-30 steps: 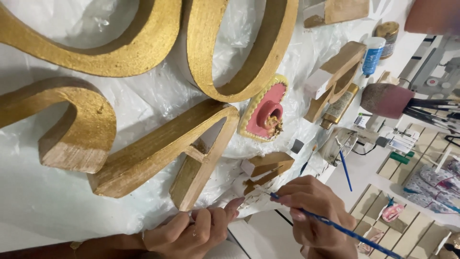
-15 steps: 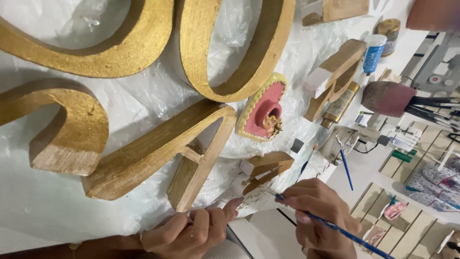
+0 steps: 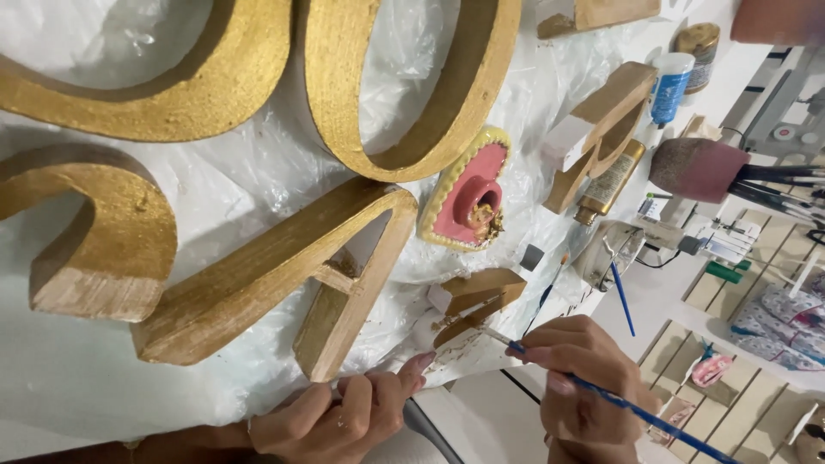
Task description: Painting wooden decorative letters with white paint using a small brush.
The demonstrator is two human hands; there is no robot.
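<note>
My right hand (image 3: 589, 387) grips a thin blue-handled paintbrush (image 3: 619, 402). Its tip touches a small wooden letter piece (image 3: 477, 301) partly painted gold, lying on white plastic sheeting (image 3: 258, 180). My left hand (image 3: 344, 417) rests on the sheeting just left of that piece, fingers curled, one fingertip pressing the sheet near it. A large gold-painted wooden letter shaped like an A (image 3: 284, 275) lies right above my left hand.
More big gold letters lie at the left (image 3: 103, 232) and top (image 3: 412, 86). A pink heart-shaped dish with gold paint (image 3: 468, 202) sits mid-table. Further right are an unpainted wooden letter (image 3: 601, 129), a gold paint bottle (image 3: 610, 185), a blue-labelled glue bottle (image 3: 669, 86), a spare blue brush (image 3: 620, 296) and a cup of brushes (image 3: 700, 167).
The view shifted slightly. My right hand moved the brush a little towards the small wooden piece. My left hand stayed in place.
</note>
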